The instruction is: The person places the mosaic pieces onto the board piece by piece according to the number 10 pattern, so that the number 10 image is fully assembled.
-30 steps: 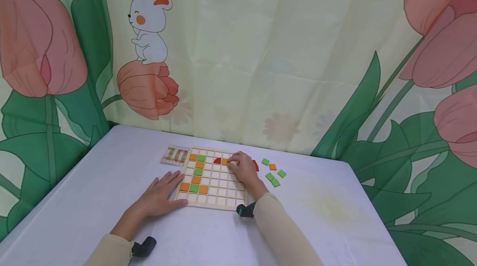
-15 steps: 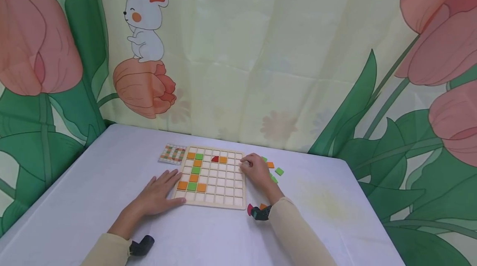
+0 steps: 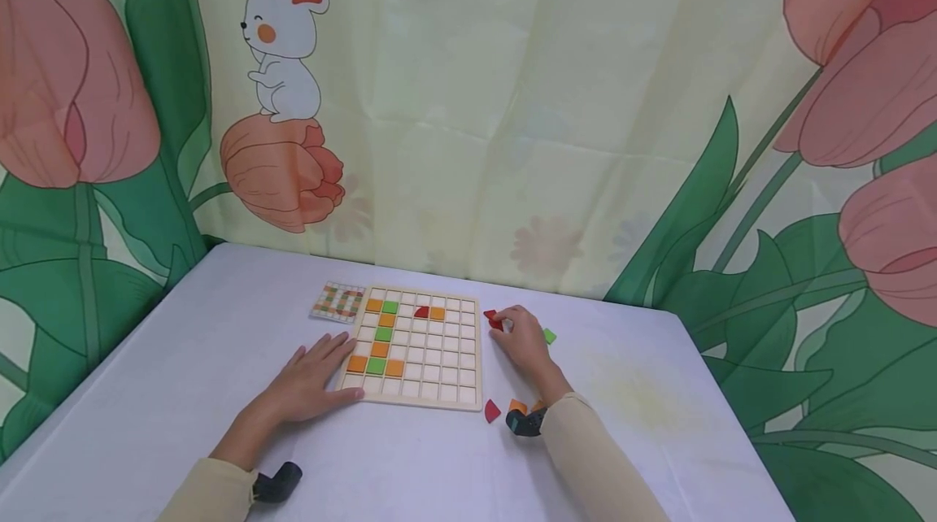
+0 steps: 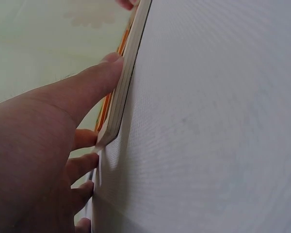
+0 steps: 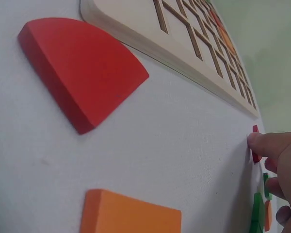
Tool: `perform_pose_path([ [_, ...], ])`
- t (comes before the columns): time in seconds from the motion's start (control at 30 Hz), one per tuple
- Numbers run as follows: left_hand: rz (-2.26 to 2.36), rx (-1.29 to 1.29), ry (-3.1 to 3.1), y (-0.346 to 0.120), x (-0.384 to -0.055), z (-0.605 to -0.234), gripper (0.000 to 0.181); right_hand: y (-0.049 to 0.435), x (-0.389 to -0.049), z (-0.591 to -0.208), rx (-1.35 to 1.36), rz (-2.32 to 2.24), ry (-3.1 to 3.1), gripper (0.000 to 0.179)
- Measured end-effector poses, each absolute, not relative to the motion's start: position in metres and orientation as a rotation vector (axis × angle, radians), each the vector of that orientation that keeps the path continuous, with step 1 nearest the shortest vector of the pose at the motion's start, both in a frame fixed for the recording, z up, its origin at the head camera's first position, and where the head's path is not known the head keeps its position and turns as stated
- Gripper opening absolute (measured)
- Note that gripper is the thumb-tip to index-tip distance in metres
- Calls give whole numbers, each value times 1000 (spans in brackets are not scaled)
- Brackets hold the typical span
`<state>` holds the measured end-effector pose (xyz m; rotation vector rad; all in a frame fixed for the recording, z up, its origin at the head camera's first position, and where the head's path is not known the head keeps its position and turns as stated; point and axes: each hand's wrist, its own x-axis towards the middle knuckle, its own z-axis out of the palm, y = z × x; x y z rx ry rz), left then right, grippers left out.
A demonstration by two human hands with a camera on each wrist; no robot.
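Observation:
My left hand (image 3: 313, 380) lies spread with straight fingers at the left edge of the wooden grid board (image 3: 439, 406); its thumb touches the board's side in the left wrist view. Orange tiles (image 3: 380, 350), green tiles (image 3: 384, 334) and a red quarter-circle tile (image 3: 421, 312) sit in the board's cells. Just right of the board, my right hand (image 3: 525, 341) pinches a red quarter-circle tile (image 5: 255, 144) on the table between thumb and fingers, with another red edge (image 3: 489, 314) beside it. The fingers partly hide these red tiles.
A patterned card (image 3: 337, 302) lies beyond the left hand. Nearer on the right are another red quarter-circle tile (image 5: 82, 68) and an orange tile (image 5: 136, 213). Green tiles (image 5: 257, 213) lie beside the right hand. A printed curtain (image 3: 454, 140) hangs behind the table.
My right hand has moved right, off the board, to the red tiles. It has left an orange tile beside the board's red one. The left hand has stayed at the board.

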<state>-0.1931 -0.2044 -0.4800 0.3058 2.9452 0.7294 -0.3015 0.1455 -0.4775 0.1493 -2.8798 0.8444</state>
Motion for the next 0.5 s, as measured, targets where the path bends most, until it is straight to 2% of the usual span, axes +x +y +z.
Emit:
perform_pose_path([
  [0.5, 723, 336, 2962, -206, -193, -482, 91, 144, -303, -481, 100, 795, -2849, 27],
])
